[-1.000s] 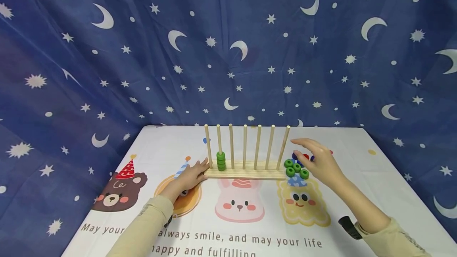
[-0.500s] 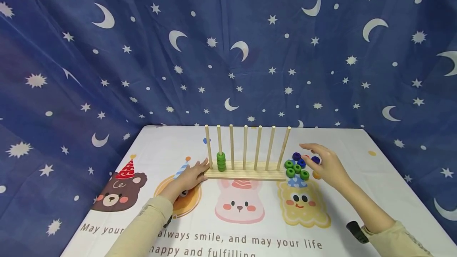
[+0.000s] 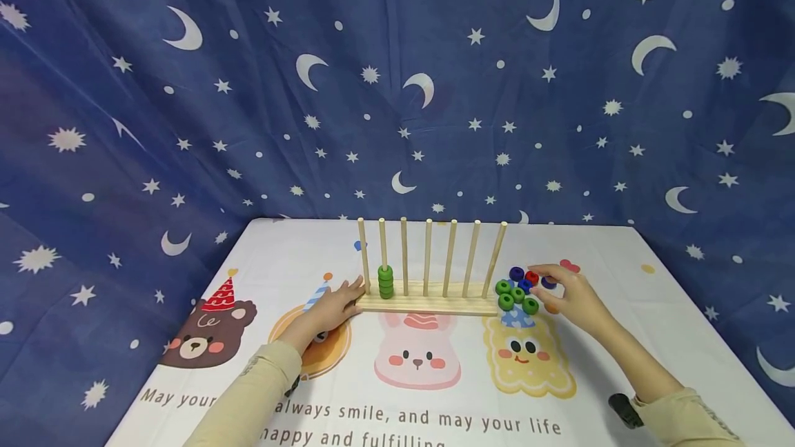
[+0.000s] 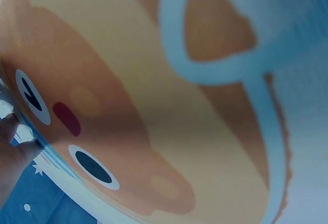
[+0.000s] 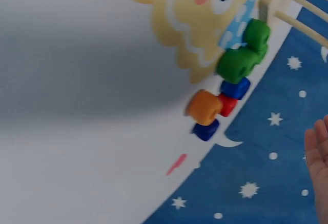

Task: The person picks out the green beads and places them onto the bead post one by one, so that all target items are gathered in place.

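My left hand [image 3: 332,307] holds the left end of a light wooden peg rack [image 3: 428,305], thumb in front and fingers behind. Part of that hand [image 4: 13,157] shows at the left edge of the left wrist view. Four-ring-high detail aside, a short stack of green beads [image 3: 386,283] sits on the rack's second peg from the left. Right of the rack, my right hand [image 3: 579,299] hovers with thumb and forefinger spread around a dark blue bead [image 3: 549,282]. An orange bead [image 5: 204,107] is partly hidden under this hand in the head view.
Several loose green beads [image 3: 518,294] lie beside the rack's right end. A red bead [image 3: 532,278] and other blue beads [image 3: 517,273] lie just behind them. The white printed tablecloth [image 3: 428,412] reaches back to a blue star-patterned curtain [image 3: 348,123].
My right hand has drawn back to the right, off the beads, then lowered toward the dark blue bead. More beads show now. My left hand stays at the rack.
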The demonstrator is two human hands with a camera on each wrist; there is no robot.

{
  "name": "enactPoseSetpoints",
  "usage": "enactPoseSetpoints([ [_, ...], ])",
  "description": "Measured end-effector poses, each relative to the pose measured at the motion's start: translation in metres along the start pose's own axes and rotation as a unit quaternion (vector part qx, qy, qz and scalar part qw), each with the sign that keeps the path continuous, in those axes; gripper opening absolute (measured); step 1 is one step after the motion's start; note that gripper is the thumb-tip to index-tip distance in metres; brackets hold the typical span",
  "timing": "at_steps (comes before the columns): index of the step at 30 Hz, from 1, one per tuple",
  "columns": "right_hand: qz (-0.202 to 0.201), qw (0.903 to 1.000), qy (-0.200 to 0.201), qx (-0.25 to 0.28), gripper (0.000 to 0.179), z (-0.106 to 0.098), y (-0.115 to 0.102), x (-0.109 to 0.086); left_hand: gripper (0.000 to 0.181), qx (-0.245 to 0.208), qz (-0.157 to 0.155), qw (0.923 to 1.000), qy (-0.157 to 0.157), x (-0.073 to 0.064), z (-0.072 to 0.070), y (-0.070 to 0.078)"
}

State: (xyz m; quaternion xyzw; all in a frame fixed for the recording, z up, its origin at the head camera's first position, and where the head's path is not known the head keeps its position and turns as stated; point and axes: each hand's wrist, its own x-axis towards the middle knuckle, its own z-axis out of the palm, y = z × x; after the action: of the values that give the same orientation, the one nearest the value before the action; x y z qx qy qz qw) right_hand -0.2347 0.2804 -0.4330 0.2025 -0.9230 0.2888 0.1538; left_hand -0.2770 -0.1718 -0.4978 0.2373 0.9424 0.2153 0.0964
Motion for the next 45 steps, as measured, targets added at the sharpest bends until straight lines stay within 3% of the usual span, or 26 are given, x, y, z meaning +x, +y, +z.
enactPoseSetpoints([
  [17,0.053,0.9968,-0.061,-0.003,0.044,0.022,0.028,-0.008,0.052,0.006,0.009,0.9999,0.002,0.0,0.001,0.001],
  [34,0.083,0.9939,-0.068,-0.024,0.047,0.04,0.048,-0.009,0.053,0.004,0.008,1.0,0.003,-0.001,0.0,0.0],
  [45,0.126,0.9859,-0.102,-0.043,0.048,0.048,0.054,-0.008,0.053,0.0,0.001,1.0,0.001,-0.001,0.001,0.001],
])
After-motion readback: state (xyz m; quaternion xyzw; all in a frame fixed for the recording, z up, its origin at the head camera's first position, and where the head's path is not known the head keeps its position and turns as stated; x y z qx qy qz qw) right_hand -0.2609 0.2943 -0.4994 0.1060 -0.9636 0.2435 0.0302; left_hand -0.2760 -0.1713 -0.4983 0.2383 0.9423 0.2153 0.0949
